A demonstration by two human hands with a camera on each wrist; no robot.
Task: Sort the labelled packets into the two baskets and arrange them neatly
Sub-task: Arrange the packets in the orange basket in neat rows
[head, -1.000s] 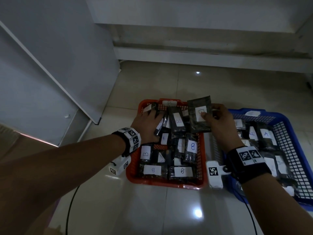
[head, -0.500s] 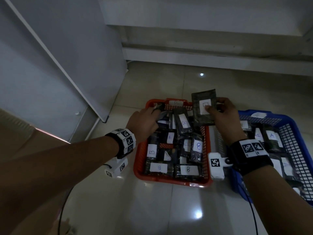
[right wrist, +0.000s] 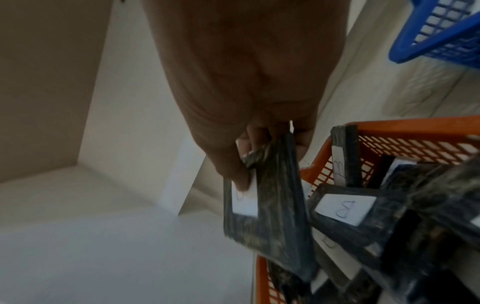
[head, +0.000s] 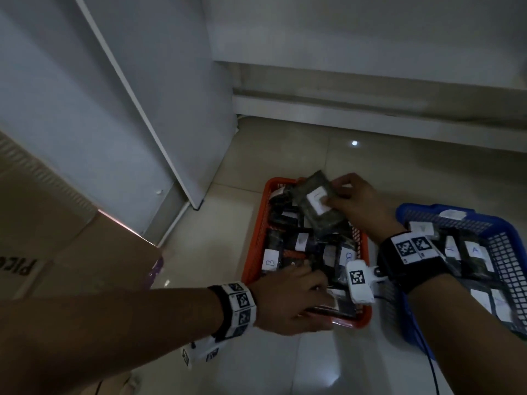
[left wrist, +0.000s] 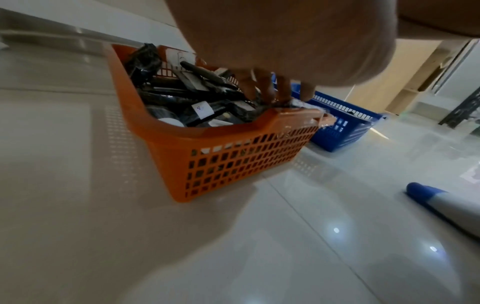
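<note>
Her right hand (head: 356,206) pinches a packet (head: 316,205) over the orange basket (head: 253,252) at twelve o'clock; left hand (head: 288,302) grips packets at six.

**Around the work area**

A glossy pale tiled floor (head: 285,155) fills the scene and mirrors small ceiling lights as bright spots. A white cabinet (head: 128,109) with a long slanted edge stands at the left, resting on the floor. A brown cardboard box (head: 57,252) with dark printed letters sits in the near left corner, just in front of the cabinet. Along the far side runs a low white ledge (head: 370,115). In the left wrist view a blue-and-white cylinder (left wrist: 446,207) lies on the floor at the right, and light wooden shelving (left wrist: 410,78) stands in the distance.
</note>
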